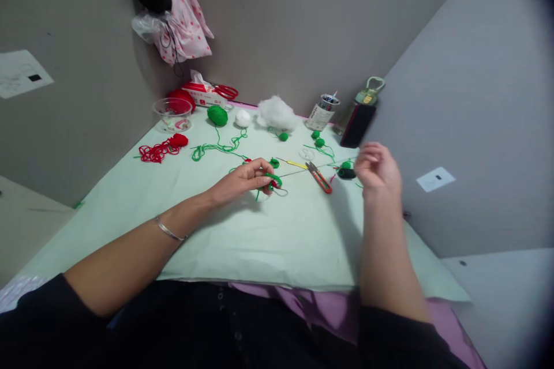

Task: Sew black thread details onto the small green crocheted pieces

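Observation:
My left hand (255,177) pinches a small green and red crocheted piece (273,180) over the middle of the table. A loop of dark thread hangs under the piece. From it a thin thread (296,172) runs taut up to the right, to my right hand (377,168), which is raised with its fingers closed on the thread's end. Whether a needle is in those fingers cannot be made out. Below the thread lie orange-red thread snips (319,177) and a yellow-handled crochet hook (296,164). A dark thread spool (347,173) rests near my right hand.
Behind are a red yarn tangle (159,150), a clear tub (173,118), a green yarn ball (217,116), a white ball (243,119) and white stuffing (277,113). A pen can (322,112), a bottle (367,95) and a phone (358,125) stand back right. Grey partitions enclose the table.

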Available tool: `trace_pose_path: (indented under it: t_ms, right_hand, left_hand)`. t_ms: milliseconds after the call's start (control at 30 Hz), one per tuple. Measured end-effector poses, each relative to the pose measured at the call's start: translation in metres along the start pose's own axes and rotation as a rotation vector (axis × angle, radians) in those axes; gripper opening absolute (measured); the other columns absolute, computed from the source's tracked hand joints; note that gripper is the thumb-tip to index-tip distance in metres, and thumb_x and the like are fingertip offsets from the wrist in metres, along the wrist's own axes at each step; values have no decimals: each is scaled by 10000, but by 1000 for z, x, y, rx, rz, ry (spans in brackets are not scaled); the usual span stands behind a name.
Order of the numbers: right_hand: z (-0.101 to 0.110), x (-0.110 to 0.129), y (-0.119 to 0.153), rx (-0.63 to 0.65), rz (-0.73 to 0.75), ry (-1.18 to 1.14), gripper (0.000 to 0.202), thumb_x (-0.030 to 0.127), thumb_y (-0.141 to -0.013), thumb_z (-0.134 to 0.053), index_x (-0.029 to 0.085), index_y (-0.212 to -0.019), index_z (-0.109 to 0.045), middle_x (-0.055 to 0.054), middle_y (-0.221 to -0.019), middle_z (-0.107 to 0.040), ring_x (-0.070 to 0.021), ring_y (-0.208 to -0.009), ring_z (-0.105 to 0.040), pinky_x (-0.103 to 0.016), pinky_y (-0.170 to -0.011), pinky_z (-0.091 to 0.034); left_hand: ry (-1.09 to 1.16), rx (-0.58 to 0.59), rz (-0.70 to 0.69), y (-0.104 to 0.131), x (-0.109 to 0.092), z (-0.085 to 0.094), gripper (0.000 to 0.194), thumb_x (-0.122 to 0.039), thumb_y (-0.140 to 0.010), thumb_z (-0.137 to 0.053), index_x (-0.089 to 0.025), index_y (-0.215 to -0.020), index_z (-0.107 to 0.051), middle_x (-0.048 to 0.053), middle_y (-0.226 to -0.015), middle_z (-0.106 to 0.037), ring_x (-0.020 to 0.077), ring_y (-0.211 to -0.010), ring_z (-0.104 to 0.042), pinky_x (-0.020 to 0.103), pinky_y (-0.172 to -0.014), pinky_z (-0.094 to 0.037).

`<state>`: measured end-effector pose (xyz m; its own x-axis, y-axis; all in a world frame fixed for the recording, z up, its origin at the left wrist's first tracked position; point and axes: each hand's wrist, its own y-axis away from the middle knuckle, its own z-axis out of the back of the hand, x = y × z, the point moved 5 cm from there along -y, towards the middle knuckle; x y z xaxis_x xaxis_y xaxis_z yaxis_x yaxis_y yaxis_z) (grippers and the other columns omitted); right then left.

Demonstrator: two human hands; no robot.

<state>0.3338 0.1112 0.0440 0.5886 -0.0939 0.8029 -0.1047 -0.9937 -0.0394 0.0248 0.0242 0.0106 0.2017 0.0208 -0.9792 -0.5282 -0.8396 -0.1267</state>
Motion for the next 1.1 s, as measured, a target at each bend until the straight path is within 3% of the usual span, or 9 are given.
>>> trace_pose_path:
  t_ms: [100, 167, 267, 400, 467, 567, 733, 933, 1100]
  right_hand:
    - [20, 32, -2, -83, 186, 140, 320, 217, -846, -677, 242, -731, -379, 106, -554, -392, -30, -375, -227, -163, -333, -189]
    - [10, 29, 5, -71, 212, 256, 205, 223, -827, -707, 249, -800, -505, 87, -592, -450, -24, -392, -231, -188, -357, -175]
    - [-31, -5, 25, 86, 126, 424, 193, 254, -749, -776, 208, -912, -683, 37, -656, -547, -30, -440, -271, -220, -391, -190]
    - [-94, -65, 68, 568, 4, 871, 389, 381, -831, -710, 229, -1189, -714, 10, -772, -592, -73, -544, -360, -241, -488, -294]
    - [-109, -81, 84, 689, 38, 978, 344, 400, -855, -690, 213, -1138, -745, -10, -792, -595, -96, -613, -410, -253, -545, -327]
    - [-116, -91, 92, 720, 96, 1023, 265, 423, -849, -701, 181, -920, -783, -31, -800, -605, -114, -664, -452, -268, -589, -346]
    - [-96, -80, 68, 480, 25, 856, 228, 388, -753, -766, 169, -804, -733, -5, -687, -601, -97, -580, -437, -250, -523, -330]
    - [-44, -32, 23, 94, 61, 496, 202, 272, -618, -799, 159, -744, -689, 56, -561, -455, -21, -435, -229, -185, -385, -154]
    - [-4, -4, 1, -91, 105, 366, 163, 241, -712, -763, 168, -778, -632, 68, -573, -458, -4, -386, -218, -140, -329, -173]
  left_hand:
    - [18, 32, -4, 1, -3, -3, 218, -370, -895, -672, -188, -967, -576, 54, -917, -703, 156, -812, -627, 336, -801, -452]
    - [25, 26, -6, 1, -4, -4, 211, -368, -891, -675, -195, -957, -573, 45, -885, -698, 155, -795, -623, 333, -784, -450]
    - [13, -14, -17, 1, -5, -2, 204, -360, -883, -680, -202, -953, -571, 16, -804, -675, 149, -745, -615, 317, -741, -444]
    - [-16, -37, -19, -1, -3, 2, 203, -358, -884, -674, -203, -968, -572, -4, -781, -660, 131, -705, -593, 288, -705, -431]
    - [-20, -35, -17, -1, -2, 3, 210, -362, -881, -677, -201, -974, -578, -7, -786, -656, 126, -705, -587, 279, -697, -424]
    - [-14, -42, -20, -1, -2, 3, 215, -363, -860, -698, -199, -952, -595, -16, -776, -644, 120, -696, -574, 278, -692, -420]
    - [13, -73, -8, -1, -3, 3, 194, -334, -837, -717, -193, -933, -624, -6, -825, -652, 111, -690, -548, 282, -693, -413]
    - [37, -81, 31, 1, -8, 3, 200, -349, -817, -732, -202, -906, -629, 4, -826, -658, 117, -668, -525, 278, -661, -400]
    - [83, -57, 37, 2, -12, 4, 190, -335, -804, -743, -205, -897, -642, 8, -845, -650, 115, -689, -526, 274, -670, -402]
